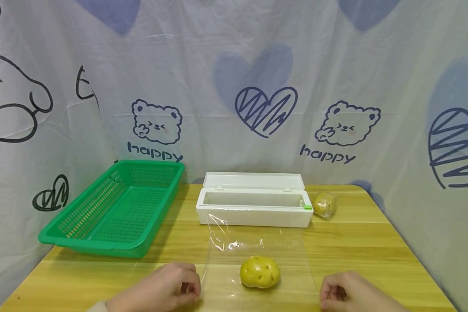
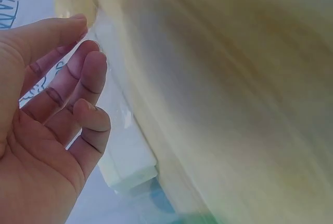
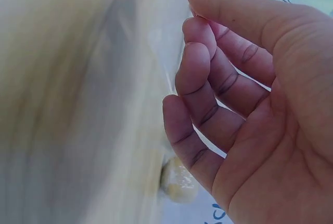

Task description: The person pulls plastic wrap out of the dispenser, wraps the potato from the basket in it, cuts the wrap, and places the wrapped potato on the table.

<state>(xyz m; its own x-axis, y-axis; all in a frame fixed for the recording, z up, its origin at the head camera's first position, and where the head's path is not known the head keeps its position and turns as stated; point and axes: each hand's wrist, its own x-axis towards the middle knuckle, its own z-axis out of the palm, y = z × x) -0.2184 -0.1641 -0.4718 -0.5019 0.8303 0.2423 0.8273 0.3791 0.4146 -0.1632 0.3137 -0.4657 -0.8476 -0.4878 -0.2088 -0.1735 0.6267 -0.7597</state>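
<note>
A yellow potato (image 1: 260, 272) lies over a sheet of clear plastic wrap (image 1: 226, 247), which stretches forward from an open white wrap dispenser box (image 1: 253, 218). My left hand (image 1: 165, 287) pinches the sheet's near left edge between thumb and fingertip, the other fingers curled loosely. At the opposite edge, my right hand (image 1: 355, 291) pinches the wrap the same way. The left wrist view shows the left thumb (image 2: 65, 30) meeting the index finger, with the potato (image 2: 76, 0) beyond. In the right wrist view the wrap (image 3: 169, 41) runs from the fingertips.
A green plastic basket (image 1: 134, 250) stands on the left of the wooden table (image 1: 359, 242). Beside the dispenser's right end sits another potato (image 1: 325, 204) wrapped in film. The box lid (image 1: 253, 180) is raised at the back, against a patterned white curtain (image 1: 226, 143).
</note>
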